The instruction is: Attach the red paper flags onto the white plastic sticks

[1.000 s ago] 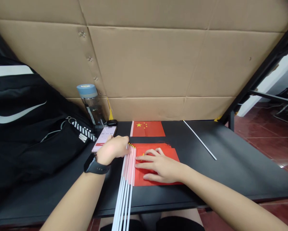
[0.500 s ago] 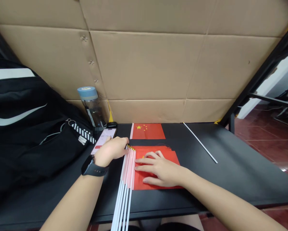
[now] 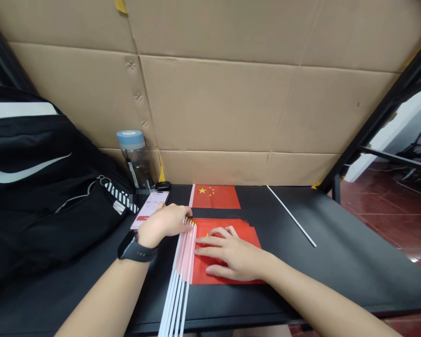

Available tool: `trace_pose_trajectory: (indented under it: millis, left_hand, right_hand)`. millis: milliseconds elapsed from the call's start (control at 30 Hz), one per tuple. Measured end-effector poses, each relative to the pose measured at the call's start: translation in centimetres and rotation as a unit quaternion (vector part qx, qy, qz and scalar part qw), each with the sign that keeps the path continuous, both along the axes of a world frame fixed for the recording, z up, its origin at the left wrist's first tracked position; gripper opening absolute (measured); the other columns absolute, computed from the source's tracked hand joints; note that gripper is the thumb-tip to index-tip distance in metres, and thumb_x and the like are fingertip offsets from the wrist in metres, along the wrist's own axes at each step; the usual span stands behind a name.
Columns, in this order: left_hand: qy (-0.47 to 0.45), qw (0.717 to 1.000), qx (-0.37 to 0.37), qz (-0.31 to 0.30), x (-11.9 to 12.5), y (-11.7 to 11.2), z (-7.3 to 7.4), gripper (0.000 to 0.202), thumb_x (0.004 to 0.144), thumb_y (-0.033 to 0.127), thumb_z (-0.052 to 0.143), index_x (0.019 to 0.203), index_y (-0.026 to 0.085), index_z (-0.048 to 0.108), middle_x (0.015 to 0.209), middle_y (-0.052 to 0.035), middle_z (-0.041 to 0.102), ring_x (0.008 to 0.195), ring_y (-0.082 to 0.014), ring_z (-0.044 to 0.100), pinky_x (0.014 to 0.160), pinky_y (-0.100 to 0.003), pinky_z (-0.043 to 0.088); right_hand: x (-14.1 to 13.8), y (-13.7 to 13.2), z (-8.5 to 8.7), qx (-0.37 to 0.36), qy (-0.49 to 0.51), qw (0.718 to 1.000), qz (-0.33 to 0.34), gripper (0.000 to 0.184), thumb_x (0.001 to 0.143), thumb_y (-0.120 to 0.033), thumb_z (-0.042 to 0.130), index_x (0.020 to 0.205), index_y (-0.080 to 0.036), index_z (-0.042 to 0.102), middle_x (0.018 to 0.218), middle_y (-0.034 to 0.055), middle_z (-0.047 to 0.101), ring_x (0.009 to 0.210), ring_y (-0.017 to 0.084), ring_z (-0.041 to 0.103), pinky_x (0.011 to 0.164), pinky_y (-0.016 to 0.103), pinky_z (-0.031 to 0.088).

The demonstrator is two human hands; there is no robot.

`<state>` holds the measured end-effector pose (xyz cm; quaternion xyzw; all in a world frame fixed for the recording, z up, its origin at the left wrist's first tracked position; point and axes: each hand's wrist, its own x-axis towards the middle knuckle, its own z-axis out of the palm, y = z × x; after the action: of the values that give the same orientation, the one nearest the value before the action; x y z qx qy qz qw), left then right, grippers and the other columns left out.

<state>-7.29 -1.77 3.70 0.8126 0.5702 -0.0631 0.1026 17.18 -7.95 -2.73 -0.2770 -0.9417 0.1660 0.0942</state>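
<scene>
A stack of red hand flags [image 3: 227, 275] with yellow stars lies on the black table, their white sticks [image 3: 177, 295] side by side and running past the near edge. Gold tips cap the sticks' far ends. My left hand [image 3: 166, 221], with a dark watch on its wrist, is closed around the sticks near those tips; its fingertips are partly hidden. Spread flat across the top flag, my right hand [image 3: 233, 252] has its fingers apart and their tips by the white sleeve edge. Beyond the stack lies a single red flag [image 3: 224, 197] with its stars showing.
A loose white stick [image 3: 291, 215] lies on the right of the table [image 3: 350, 262]. To the left are a phone [image 3: 150, 207] showing a timer, a blue-lidded bottle [image 3: 135, 157] and a black backpack [image 3: 31, 201]. Cardboard [image 3: 213, 103] stands along the back.
The camera view has tilted slightly, so the scene sits a little lower. Both hands keep nearly the same places on the flags and sticks.
</scene>
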Motion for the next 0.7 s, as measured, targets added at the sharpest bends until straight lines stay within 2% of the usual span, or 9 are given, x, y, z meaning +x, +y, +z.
trace_pose_trajectory:
  millis: [133,333,700]
  left_hand:
    - [0.000,1.000,0.012,0.002,0.08,-0.09,-0.15,0.035,0.092,0.031,0.061,0.123,0.028,0.076,0.121,-0.0091,0.080,0.118,-0.0329,0.072,0.108,-0.048,0.045]
    - [0.009,1.000,0.022,-0.003,0.53,-0.34,-0.19,0.038,0.092,0.032,0.059,0.125,0.022,0.074,0.119,-0.0124,0.080,0.117,-0.0337,0.073,0.106,-0.049,0.045]
    - [0.003,0.999,0.037,-0.009,0.35,-0.05,-0.85,0.031,0.090,0.029,0.059,0.116,0.025,0.076,0.109,-0.0113,0.082,0.111,-0.0346,0.075,0.104,-0.050,0.045]
  right_hand:
    - [0.01,0.02,-0.01,-0.005,0.003,1.000,0.002,0.054,0.108,-0.057,0.050,0.157,-0.036,0.053,0.163,0.0062,0.052,0.138,0.032,0.046,0.115,0.054,0.034]
    - [0.05,-0.01,-0.02,-0.010,0.011,1.000,0.005,0.053,0.108,-0.057,0.050,0.156,-0.036,0.054,0.164,0.0039,0.051,0.139,0.032,0.045,0.116,0.054,0.033]
    - [-0.07,-0.03,0.06,-0.009,0.002,1.000,0.002,0.054,0.107,-0.057,0.051,0.156,-0.036,0.054,0.162,0.0072,0.054,0.140,0.033,0.044,0.114,0.054,0.035]
